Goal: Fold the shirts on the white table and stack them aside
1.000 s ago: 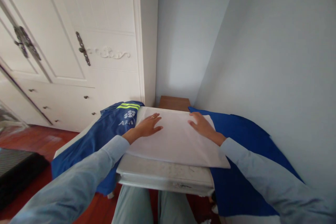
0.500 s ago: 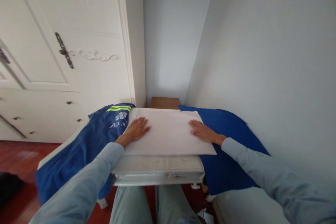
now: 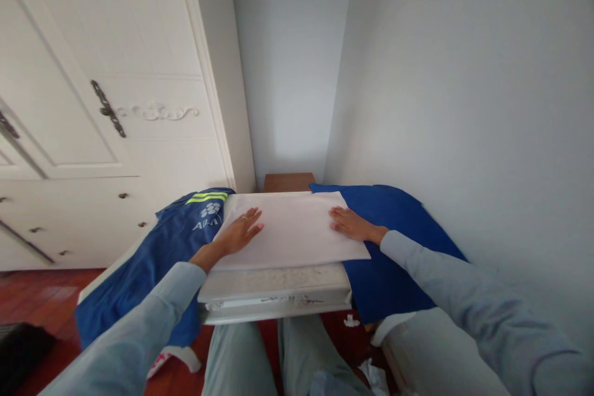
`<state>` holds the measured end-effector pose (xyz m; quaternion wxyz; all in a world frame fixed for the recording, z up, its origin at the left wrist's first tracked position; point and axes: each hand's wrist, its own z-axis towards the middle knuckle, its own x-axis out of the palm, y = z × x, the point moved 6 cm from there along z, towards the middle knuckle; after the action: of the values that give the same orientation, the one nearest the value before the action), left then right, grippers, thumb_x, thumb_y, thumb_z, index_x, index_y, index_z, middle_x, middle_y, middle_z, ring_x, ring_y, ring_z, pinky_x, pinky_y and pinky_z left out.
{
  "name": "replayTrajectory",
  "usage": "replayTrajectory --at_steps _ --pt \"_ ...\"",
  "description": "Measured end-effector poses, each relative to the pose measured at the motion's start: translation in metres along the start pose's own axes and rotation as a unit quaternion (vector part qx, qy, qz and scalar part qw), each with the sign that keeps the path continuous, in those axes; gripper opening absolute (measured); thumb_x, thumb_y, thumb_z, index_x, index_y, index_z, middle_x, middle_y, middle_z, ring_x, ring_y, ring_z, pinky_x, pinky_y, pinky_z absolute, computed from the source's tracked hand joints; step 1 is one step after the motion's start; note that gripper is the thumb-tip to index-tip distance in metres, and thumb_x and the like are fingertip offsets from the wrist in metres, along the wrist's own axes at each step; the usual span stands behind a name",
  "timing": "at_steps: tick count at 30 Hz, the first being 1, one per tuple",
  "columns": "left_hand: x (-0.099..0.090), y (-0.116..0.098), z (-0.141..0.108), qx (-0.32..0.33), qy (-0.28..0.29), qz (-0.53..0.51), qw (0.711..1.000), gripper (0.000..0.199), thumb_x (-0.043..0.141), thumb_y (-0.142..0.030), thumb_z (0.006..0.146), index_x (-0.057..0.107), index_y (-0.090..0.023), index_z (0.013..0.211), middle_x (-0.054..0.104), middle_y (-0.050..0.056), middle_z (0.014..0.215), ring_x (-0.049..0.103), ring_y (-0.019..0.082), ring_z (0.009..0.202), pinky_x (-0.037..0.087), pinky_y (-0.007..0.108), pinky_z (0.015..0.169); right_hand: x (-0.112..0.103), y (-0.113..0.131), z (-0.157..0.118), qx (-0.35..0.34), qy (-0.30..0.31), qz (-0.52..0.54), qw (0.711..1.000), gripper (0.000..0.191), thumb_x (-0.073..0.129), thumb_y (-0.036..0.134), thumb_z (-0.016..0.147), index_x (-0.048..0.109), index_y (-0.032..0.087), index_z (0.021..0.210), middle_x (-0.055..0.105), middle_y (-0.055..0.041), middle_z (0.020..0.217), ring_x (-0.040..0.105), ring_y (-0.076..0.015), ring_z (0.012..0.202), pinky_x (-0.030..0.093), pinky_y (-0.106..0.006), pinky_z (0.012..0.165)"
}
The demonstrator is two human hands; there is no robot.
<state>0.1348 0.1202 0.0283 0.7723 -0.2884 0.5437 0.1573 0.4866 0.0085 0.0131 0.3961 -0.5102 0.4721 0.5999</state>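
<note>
A pale pinkish-white cloth point(image 3: 292, 229) lies flat across the middle of a white table point(image 3: 278, 288). On its left part rests my left hand point(image 3: 237, 232), palm down with the fingers apart and a ring on one finger. My right hand point(image 3: 352, 224) is flat near the cloth's right edge, fingers stretched toward the middle. To the left, a dark blue garment point(image 3: 153, 269) with yellow-green stripes and white lettering hangs over the table. A plain blue cloth point(image 3: 394, 260) spreads under the pale cloth's right side and beyond it.
A white cabinet point(image 3: 116, 154) with dark handles stands at the left. Grey walls meet behind the table, where a brown wooden piece point(image 3: 288, 182) shows. A black object point(image 3: 23, 352) lies on the red floor, and white scraps point(image 3: 374, 377) are near my legs.
The view has tilted and shifted slightly. Both hands stay on the pale cloth; my left wrist appears a little more raised, and the fingers have barely moved.
</note>
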Motion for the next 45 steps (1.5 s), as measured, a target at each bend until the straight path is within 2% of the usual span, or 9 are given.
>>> replayTrajectory --at_steps 5,8,10,15,21,29,33,42,45 --pt "0.024 -0.067 0.001 0.084 0.043 0.031 0.995 0.068 0.031 -0.057 0.102 0.033 -0.015 0.157 0.029 0.015 0.163 0.023 0.025 0.153 0.023 0.045 0.124 -0.017 0.101 0.011 -0.106 -0.066 0.032 0.992 0.072 0.022 0.060 0.104 0.035 0.013 0.157 0.030 -0.0176 0.163 0.021 -0.0286 0.154 0.016 -0.054 0.125" --pt "0.042 -0.083 -0.001 0.095 0.066 0.041 0.992 0.064 0.035 -0.052 0.103 0.037 -0.016 0.155 0.033 0.015 0.162 0.027 0.026 0.152 0.025 0.046 0.123 -0.006 0.164 0.008 -0.199 -0.015 0.029 0.979 0.075 0.033 0.061 0.102 0.033 0.010 0.157 0.028 -0.0202 0.163 0.020 -0.0287 0.154 0.017 -0.052 0.125" --pt "0.050 -0.085 -0.007 0.097 0.078 0.047 0.991 0.063 0.038 -0.052 0.102 0.041 -0.016 0.153 0.036 0.016 0.160 0.030 0.026 0.150 0.026 0.046 0.123 0.007 0.183 0.004 -0.219 0.024 0.033 0.975 0.079 0.039 0.061 0.101 0.030 0.008 0.157 0.026 -0.0223 0.163 0.020 -0.0301 0.154 0.019 -0.052 0.124" --pt "0.051 -0.083 -0.021 0.095 0.053 0.067 0.992 0.067 0.038 -0.060 0.100 0.046 -0.017 0.150 0.038 0.015 0.160 0.032 0.025 0.150 0.025 0.045 0.123 0.033 0.178 -0.009 -0.209 0.039 0.033 0.977 0.071 0.039 0.058 0.102 0.036 0.012 0.156 0.024 -0.0197 0.165 0.017 -0.0290 0.155 0.019 -0.051 0.124" --pt "0.046 -0.064 -0.028 0.051 -0.005 0.085 0.995 0.064 0.030 -0.055 0.103 0.047 -0.014 0.149 0.043 0.016 0.156 0.039 0.025 0.147 0.031 0.043 0.121 0.037 0.172 -0.010 -0.200 0.035 0.028 0.979 0.074 0.034 0.061 0.102 0.032 0.012 0.158 0.028 -0.0211 0.163 0.022 -0.0290 0.153 0.019 -0.050 0.124" --pt "0.026 -0.015 -0.095 -0.055 -0.069 0.146 0.985 0.065 0.032 -0.056 0.102 0.047 -0.013 0.149 0.045 0.018 0.154 0.041 0.029 0.145 0.035 0.050 0.118 0.037 0.172 -0.011 -0.201 0.039 0.028 0.978 0.078 0.027 0.064 0.102 0.032 0.010 0.158 0.026 -0.0210 0.164 0.020 -0.0296 0.154 0.017 -0.050 0.125" --pt "0.019 -0.016 -0.116 -0.062 -0.091 0.155 0.982 0.064 0.032 -0.055 0.102 0.049 -0.014 0.148 0.047 0.018 0.153 0.042 0.029 0.144 0.035 0.050 0.118 0.039 0.172 -0.011 -0.202 0.048 0.021 0.978 0.079 0.024 0.064 0.102 0.031 0.008 0.158 0.025 -0.0219 0.164 0.020 -0.0302 0.154 0.018 -0.051 0.125" --pt "0.002 -0.031 -0.119 -0.102 -0.139 0.089 0.981 0.061 0.033 -0.053 0.103 0.055 -0.011 0.141 0.060 0.018 0.142 0.053 0.029 0.136 0.041 0.051 0.116 0.039 0.171 -0.010 -0.199 0.040 0.016 0.979 0.074 0.028 0.061 0.103 0.032 0.010 0.157 0.027 -0.0205 0.163 0.021 -0.0290 0.154 0.019 -0.051 0.125" --pt "-0.006 -0.037 -0.124 -0.106 -0.184 0.062 0.975 0.052 0.037 -0.049 0.102 0.061 -0.015 0.133 0.062 0.016 0.140 0.048 0.029 0.140 0.041 0.051 0.115 0.037 0.173 -0.010 -0.195 0.043 0.017 0.980 0.074 0.028 0.060 0.103 0.033 0.009 0.157 0.027 -0.0209 0.163 0.022 -0.0295 0.153 0.020 -0.051 0.124"
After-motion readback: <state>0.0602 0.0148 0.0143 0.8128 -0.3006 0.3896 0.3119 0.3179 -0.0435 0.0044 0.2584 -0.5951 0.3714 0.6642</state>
